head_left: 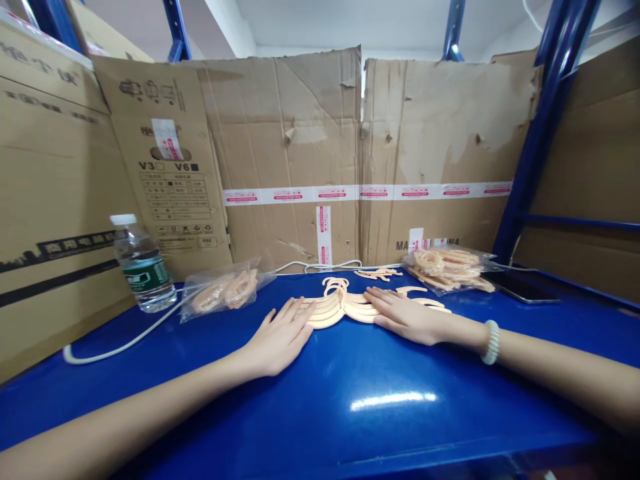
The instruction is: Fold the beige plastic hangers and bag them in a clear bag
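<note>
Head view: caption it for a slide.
Left hand and right hand rest flat on pale curved pieces atop a blue table.

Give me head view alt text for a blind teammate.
The left hand and right hand rest on curved, pale-orange pieces on a blue surface. At left are a bottle and bagged pieces; at right, another bag and a phone.

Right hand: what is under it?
Pale curved pieces run under the right hand from its left side, with more showing beyond it. Whatever it fully covers cannot be seen.
</note>
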`<control>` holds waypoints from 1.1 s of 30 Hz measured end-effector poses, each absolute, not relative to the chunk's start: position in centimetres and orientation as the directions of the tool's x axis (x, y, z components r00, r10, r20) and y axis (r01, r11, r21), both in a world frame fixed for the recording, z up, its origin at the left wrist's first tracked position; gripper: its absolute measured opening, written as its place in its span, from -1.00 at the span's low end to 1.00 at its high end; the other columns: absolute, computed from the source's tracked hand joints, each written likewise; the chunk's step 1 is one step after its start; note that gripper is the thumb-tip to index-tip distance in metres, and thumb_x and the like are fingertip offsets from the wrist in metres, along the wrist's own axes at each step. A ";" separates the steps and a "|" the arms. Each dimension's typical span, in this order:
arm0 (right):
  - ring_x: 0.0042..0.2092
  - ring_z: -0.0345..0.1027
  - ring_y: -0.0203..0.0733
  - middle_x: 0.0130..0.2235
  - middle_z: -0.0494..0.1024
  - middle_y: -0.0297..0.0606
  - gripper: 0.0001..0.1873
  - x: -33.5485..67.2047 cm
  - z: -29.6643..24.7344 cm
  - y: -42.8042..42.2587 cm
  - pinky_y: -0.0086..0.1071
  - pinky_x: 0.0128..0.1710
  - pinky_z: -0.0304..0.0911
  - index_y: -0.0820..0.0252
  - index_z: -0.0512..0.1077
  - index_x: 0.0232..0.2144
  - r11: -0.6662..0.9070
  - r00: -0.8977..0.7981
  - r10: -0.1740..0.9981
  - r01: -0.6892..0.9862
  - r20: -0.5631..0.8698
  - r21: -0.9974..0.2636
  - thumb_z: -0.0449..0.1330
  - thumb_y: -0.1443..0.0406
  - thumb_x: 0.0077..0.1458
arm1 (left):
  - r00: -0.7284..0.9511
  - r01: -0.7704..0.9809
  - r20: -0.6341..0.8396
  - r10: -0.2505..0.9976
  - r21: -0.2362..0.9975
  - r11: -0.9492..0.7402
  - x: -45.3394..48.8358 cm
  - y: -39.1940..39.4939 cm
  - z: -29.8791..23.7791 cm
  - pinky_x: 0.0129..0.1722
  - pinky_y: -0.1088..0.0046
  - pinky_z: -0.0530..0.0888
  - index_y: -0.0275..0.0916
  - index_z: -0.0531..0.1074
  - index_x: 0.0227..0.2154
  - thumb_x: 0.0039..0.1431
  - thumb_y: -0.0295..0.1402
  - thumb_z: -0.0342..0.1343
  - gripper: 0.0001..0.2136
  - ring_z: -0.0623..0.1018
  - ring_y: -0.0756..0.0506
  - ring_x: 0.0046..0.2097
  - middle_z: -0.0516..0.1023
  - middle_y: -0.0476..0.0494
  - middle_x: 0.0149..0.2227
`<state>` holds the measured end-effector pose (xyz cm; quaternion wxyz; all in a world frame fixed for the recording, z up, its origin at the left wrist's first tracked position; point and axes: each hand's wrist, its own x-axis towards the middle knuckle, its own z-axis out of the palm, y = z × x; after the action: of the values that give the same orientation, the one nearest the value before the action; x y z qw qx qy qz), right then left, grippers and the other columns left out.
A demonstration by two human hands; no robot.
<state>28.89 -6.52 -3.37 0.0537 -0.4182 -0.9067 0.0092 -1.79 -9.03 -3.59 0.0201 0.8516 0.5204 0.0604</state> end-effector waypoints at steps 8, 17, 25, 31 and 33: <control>0.36 -0.18 0.02 0.34 -0.01 0.02 -0.29 30.3 -3.6 -2.7 -0.05 0.33 -0.20 0.35 -0.01 0.32 0.656 -0.641 0.753 0.748 0.148 -0.099 -0.18 0.00 0.32 | 0.410 0.905 0.109 0.906 0.080 -0.419 0.7 -6.3 -3.4 0.22 -0.17 0.04 -0.28 -0.01 0.32 0.34 -0.10 -0.34 -0.42 -0.03 -0.33 0.36 -0.04 -0.32 0.35; 0.36 -0.18 0.01 0.35 -0.01 -0.04 -0.30 30.7 -3.7 -2.0 -0.05 0.33 -0.17 0.29 -0.03 0.33 0.669 -0.653 0.743 0.735 0.145 -0.116 -0.17 0.00 0.31 | 0.483 0.861 0.106 0.869 0.122 -0.494 -1.0 -5.1 -3.5 0.24 -0.10 0.05 -0.23 -0.03 0.33 0.35 -0.06 -0.34 -0.42 -0.03 -0.29 0.36 -0.07 -0.26 0.36; 0.34 -0.13 0.10 0.33 0.04 0.03 -0.31 30.2 -3.6 -2.5 0.04 0.31 -0.22 0.30 0.09 0.29 0.662 -0.638 0.733 0.748 0.237 -0.034 -0.16 -0.02 0.30 | 0.637 0.714 0.256 0.727 0.159 -0.682 -4.3 -5.7 -3.3 0.32 0.13 0.01 -0.32 0.03 0.30 0.35 -0.16 -0.23 -0.46 -0.02 -0.18 0.37 -0.02 -0.27 0.36; 0.24 0.09 0.10 0.20 0.32 -0.03 -0.50 29.9 -2.9 -3.8 0.11 0.23 -0.10 0.17 0.32 0.14 0.672 -0.660 0.651 0.731 0.375 0.119 -0.12 0.07 0.31 | 0.578 0.685 0.480 0.660 0.155 -0.712 -4.9 -6.8 -3.3 0.19 0.17 0.31 -0.24 0.32 0.09 0.32 -0.29 -0.14 -0.65 0.37 -0.20 0.16 0.41 -0.25 0.12; 0.21 0.14 0.10 0.14 0.39 -0.05 -0.53 30.1 -2.9 -4.0 0.09 0.19 -0.03 0.15 0.38 0.08 0.665 -0.653 0.638 0.734 0.409 0.136 -0.12 0.09 0.31 | 0.533 0.695 0.531 0.659 0.169 -0.699 -4.9 -6.6 -3.3 0.12 0.17 0.37 -0.23 0.37 0.01 0.30 -0.33 -0.13 -0.70 0.43 -0.20 0.08 0.47 -0.23 0.02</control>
<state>30.12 -3.96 -2.91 0.1656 -0.3822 -0.8973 -0.1461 -4.92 -6.60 -3.33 -0.0312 0.8750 0.3866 0.2896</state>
